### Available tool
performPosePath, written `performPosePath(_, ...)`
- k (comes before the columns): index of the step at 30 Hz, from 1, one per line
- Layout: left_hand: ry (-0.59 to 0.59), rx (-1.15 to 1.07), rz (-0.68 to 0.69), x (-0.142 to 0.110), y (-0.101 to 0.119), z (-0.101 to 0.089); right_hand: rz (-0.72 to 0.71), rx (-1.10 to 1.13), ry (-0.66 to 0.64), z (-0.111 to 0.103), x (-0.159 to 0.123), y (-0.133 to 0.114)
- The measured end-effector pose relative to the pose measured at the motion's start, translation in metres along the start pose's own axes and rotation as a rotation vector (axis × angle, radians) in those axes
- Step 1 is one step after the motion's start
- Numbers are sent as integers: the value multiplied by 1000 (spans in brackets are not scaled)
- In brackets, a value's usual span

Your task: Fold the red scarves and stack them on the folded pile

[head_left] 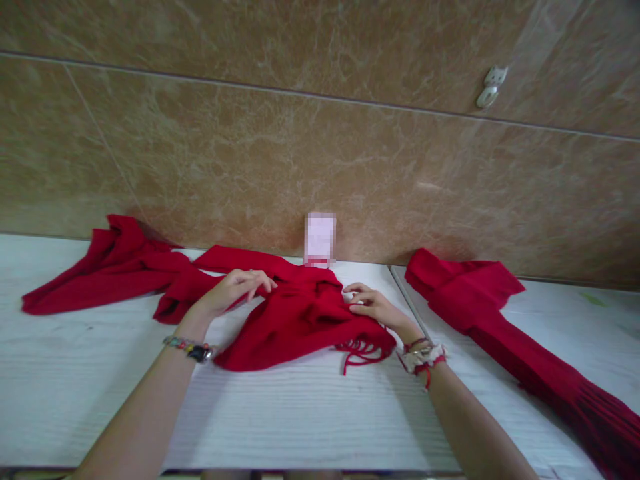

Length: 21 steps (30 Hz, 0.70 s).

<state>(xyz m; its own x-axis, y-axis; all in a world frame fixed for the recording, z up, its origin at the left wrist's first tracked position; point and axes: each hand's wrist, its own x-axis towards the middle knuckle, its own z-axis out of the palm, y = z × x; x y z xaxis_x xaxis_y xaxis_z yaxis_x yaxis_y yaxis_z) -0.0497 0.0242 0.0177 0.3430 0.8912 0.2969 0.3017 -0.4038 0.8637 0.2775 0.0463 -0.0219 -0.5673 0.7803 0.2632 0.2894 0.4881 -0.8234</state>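
Observation:
In the middle of the head view a red scarf (295,320) lies bunched on the white tabletop, with a fringe at its right end. My left hand (239,288) rests at the scarf's left side, fingers stretched out over the cloth. On the other side, my right hand (373,307) has its fingers apart at the scarf's right edge, the tips touching or just above it. Neither hand grips the fabric. The scarf's cloth runs on to the left in loose folds (115,267); whether that is one piece or two, I cannot tell.
A second red scarf (470,300) with a fringe stretches along the right side of the white table (280,420). A blurred pale card (320,239) stands against the brown marbled wall (260,153). A white cat-shaped hook (493,87) is fixed to the wall. A seam crosses the tabletop.

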Motion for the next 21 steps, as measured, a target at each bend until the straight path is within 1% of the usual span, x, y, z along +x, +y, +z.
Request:
performPosePath(2, 136, 29, -30, 4, -4, 1, -14, 139, -86, -7, -3, -7)
performPosePath(3, 200, 84, -50, 6, -7, 4, -23, 184, -91, -10, -3, -8)
performPosePath(4, 247, 155, -66, 9, -11, 7, -26, 196, -56, -11, -3, -8)
performPosePath(6, 293, 291, -86, 13, -19, 17, 7, 107, 101, -9, 1, -3)
performPosePath(8, 273, 381, -82, 16, -26, 29, 66, -63, 256, -2, 7, 5)
performPosePath(9, 244, 409, -72, 17, -28, 35, 87, -140, 296, 4, 10, 9)
performPosePath(12, 139, 463, -22, 19, -32, 50, 97, -280, 315, 20, 15, 16)
performPosePath(14, 104, 489, 5, 20, -33, 55, 82, -339, 316, 29, 15, 18)
performPosePath(16, 119, 510, 15, 21, -35, 56, 66, -378, 320, 35, 15, 18)
performPosePath(21, 237, 548, 26, 21, -35, 54, 38, -396, 295, 40, 13, 18)
